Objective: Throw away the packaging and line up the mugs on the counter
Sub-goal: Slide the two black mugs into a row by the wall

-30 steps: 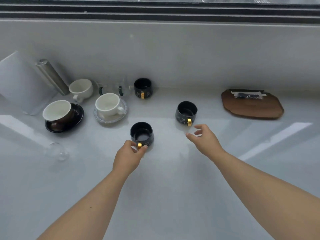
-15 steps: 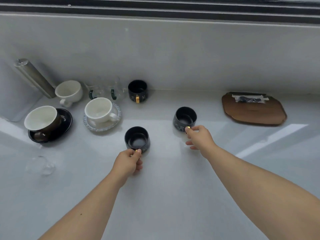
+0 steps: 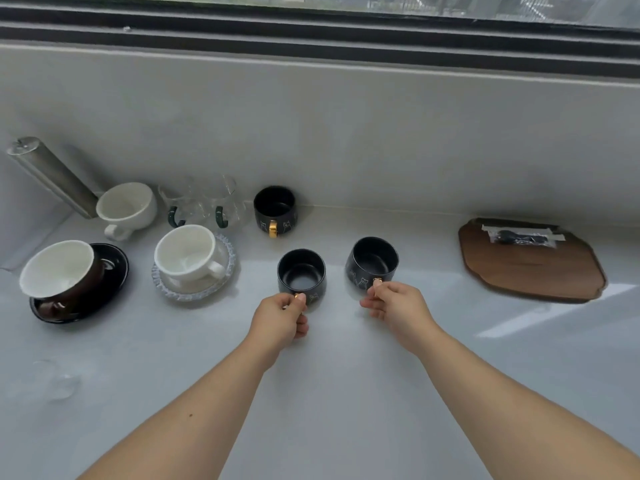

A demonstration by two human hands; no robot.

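Three black mugs with gold handles stand on the white counter (image 3: pixel 329 393). One black mug (image 3: pixel 274 209) rests against the back wall. My left hand (image 3: pixel 280 318) pinches the gold handle of the middle black mug (image 3: pixel 301 275). My right hand (image 3: pixel 398 308) pinches the handle of the right black mug (image 3: pixel 372 263). Both held mugs are upright with their handles facing me, and they stand a little in front of the back mug.
To the left sit a white cup on a clear saucer (image 3: pixel 192 258), a white-lined brown cup on a black saucer (image 3: pixel 69 278), a white cup (image 3: pixel 126 207), two glass cups (image 3: pixel 204 202) and a steel cylinder (image 3: pixel 52 176). A wooden tray (image 3: pixel 530 265) holding a wrapped packet lies on the right. A small glass (image 3: pixel 57 379) stands near left.
My right hand has closed onto the right mug's handle. Both mugs have slid back toward the wall and closer together. The view has shifted so the counter items appear further right.
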